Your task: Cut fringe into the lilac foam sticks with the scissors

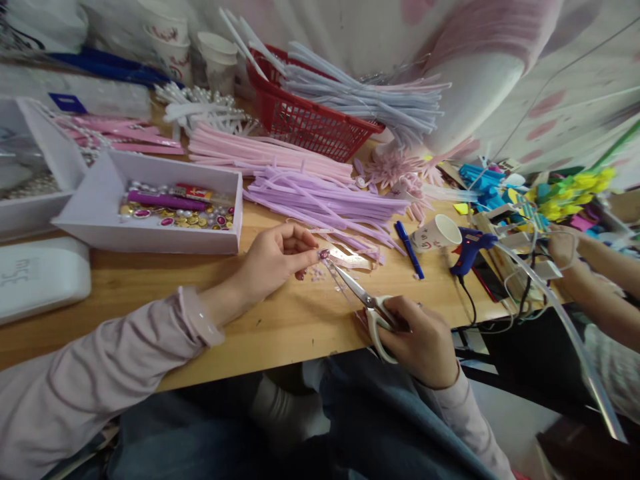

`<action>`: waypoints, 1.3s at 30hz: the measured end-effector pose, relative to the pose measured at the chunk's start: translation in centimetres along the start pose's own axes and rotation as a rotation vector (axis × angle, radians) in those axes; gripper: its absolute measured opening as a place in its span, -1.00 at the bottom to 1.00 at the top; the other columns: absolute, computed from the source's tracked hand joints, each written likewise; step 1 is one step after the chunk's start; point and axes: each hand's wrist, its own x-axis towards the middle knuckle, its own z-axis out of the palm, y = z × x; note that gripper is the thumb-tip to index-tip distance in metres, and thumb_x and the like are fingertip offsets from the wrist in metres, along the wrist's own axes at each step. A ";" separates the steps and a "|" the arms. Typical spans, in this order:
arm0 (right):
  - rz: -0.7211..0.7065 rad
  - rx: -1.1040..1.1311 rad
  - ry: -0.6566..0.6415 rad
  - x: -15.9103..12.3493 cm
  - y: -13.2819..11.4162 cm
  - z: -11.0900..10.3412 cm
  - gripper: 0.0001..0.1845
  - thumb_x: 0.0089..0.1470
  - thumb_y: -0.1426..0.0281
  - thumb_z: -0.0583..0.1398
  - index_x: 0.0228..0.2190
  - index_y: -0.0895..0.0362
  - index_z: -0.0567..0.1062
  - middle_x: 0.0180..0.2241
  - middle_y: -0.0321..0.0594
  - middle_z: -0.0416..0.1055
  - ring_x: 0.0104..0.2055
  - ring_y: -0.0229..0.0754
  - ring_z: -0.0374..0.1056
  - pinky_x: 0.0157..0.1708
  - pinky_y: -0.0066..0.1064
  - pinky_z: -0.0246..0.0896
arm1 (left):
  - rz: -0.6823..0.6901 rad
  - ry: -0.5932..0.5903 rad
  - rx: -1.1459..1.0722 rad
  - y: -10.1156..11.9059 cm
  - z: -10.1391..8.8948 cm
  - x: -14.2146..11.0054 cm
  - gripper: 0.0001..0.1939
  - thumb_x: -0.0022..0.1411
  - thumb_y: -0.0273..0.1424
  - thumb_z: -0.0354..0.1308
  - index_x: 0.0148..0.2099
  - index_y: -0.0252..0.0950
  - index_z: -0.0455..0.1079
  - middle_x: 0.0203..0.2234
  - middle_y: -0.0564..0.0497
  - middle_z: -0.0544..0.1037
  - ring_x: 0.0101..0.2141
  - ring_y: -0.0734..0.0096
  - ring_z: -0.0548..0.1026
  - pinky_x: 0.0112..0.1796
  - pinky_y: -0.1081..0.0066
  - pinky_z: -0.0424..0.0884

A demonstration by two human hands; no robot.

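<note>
My left hand (pixel 280 261) pinches thumb and finger together above the table; what lies between the tips is too small to make out. A thin pale strand (pixel 343 288) trails from there toward my right hand (pixel 420 337). Around the white handles of a pair of scissors (pixel 373 300), my right fingers are closed. The scissor blades point up-left, with their tips right at my left fingertips. Tiny lilac scraps (pixel 318 273) and a clear patterned strip (pixel 350 259) lie on the wood just beyond. Lilac pipe cleaners (pixel 325 200) are bundled behind.
A lidless box (pixel 150 237) with beads and gems stands left, near a white case (pixel 45 277). A red basket (pixel 310 123) is at the back. A blue pen (pixel 409 250), paper cup (pixel 437 232) and glue gun (pixel 470 248) lie right, near another person's hand (pixel 565 247).
</note>
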 end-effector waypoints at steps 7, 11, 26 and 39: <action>-0.017 -0.081 -0.022 0.2 0.0 -1.0 -0.84 0.03 0.29 0.24 -0.37 0.08 0.36 -0.57 -0.37 0.37 -0.61 -0.31 0.24 -0.55 -0.47 0.05 | 0.056 -0.026 -0.015 -0.6 -0.1 0.2 -0.85 -0.01 -0.53 0.27 -0.37 -0.33 0.35 -0.55 0.11 0.48 -0.61 0.63 0.36 -0.64 0.61 0.30; -0.048 -0.171 -0.014 0.0 -0.1 -0.9 -0.82 0.04 0.25 0.23 -0.37 0.08 0.37 -0.57 -0.34 0.38 -0.58 -0.25 0.30 -0.52 -0.43 0.07 | 0.092 -0.043 0.013 -0.9 0.0 0.3 -0.88 0.04 -0.60 0.19 -0.34 -0.33 0.35 -0.55 0.11 0.46 -0.61 0.62 0.37 -0.63 0.62 0.34; -0.042 -0.093 -0.038 0.3 0.0 0.1 -0.78 0.05 0.24 0.22 -0.47 0.10 0.34 -0.65 -0.37 0.28 -0.63 -0.31 0.20 -0.56 -0.46 0.01 | 0.094 -0.042 0.020 -0.8 0.0 0.3 -0.86 0.07 -0.59 0.23 -0.37 -0.33 0.31 -0.59 0.14 0.45 -0.64 0.64 0.36 -0.64 0.61 0.35; 0.002 -0.020 -0.034 -0.2 0.2 0.6 -0.76 -0.01 0.25 0.28 -0.48 0.09 0.34 -0.66 -0.40 0.26 -0.65 -0.35 0.13 -0.59 -0.48 -0.03 | 0.072 -0.038 -0.001 -0.8 0.0 0.3 -0.85 0.05 -0.52 0.26 -0.38 -0.32 0.31 -0.57 0.12 0.45 -0.64 0.63 0.35 -0.64 0.58 0.36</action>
